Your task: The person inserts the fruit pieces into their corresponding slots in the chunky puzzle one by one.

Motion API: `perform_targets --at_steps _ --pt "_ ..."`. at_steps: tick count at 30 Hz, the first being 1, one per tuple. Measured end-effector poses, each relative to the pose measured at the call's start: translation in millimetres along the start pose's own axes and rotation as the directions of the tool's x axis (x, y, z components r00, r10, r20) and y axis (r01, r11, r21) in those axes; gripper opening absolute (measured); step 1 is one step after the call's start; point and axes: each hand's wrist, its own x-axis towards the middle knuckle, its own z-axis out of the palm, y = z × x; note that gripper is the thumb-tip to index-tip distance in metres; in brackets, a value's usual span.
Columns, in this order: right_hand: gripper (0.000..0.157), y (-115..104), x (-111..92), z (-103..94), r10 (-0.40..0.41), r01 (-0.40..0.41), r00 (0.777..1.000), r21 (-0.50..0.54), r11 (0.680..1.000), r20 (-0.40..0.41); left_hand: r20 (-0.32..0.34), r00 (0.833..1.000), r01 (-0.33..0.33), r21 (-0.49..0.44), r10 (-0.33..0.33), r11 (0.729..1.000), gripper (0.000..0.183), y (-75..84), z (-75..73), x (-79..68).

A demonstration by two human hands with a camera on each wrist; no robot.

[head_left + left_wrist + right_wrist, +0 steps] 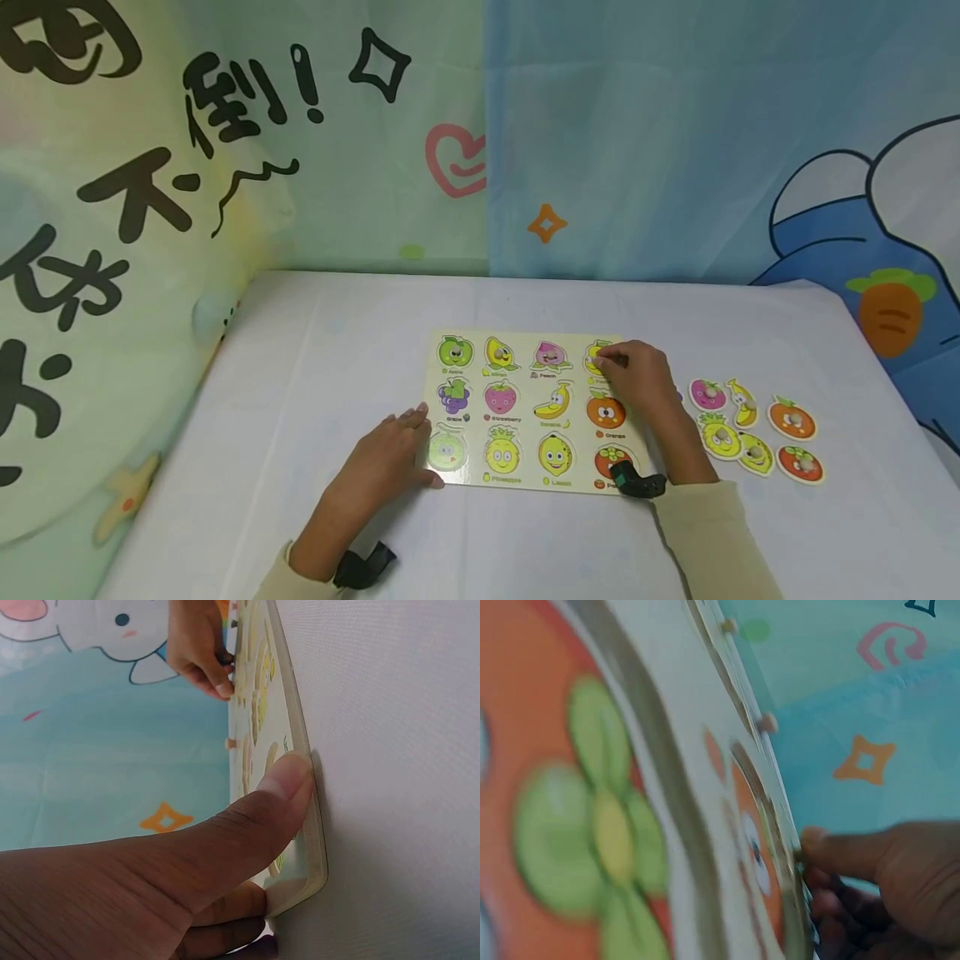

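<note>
A cream puzzle board [522,423] printed with fruit pictures lies flat on the white table. My left hand [387,453] steadies its lower left corner, with the fingers against the left edge. In the left wrist view the thumb [279,787] presses on the board's front margin. Up at the top right slot, my right hand [637,375] pinches a yellow fruit puzzle piece [591,360], thumb and fingertips at its knob; the fingers partly cover it. Just below sits the orange piece [604,412], and a tomato-like red picture [611,457] is at the lower right corner.
Right of the board lie several loose fruit pieces with knobs, among them a banana [742,405], an orange [792,419], a pineapple [720,439] and a red one [800,465]. A printed cloth backdrop [637,142] stands behind the table. Dark wrist cameras [365,567] are on both wrists.
</note>
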Motion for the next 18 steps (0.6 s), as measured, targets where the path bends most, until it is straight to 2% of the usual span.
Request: perform_targets --at_steps 5,18 --pt "0.025 -0.4 -0.5 -4.1 0.014 -0.013 0.999 -0.011 1.000 0.036 -0.001 1.000 0.000 -0.001 0.000 1.000 0.082 0.3 1.2 0.1" --pt "0.025 2.2 -0.5 -2.2 0.007 -0.007 1.000 0.003 1.000 0.025 -0.008 1.000 -0.011 0.012 0.011 1.000 0.082 0.4 0.8 -1.3"
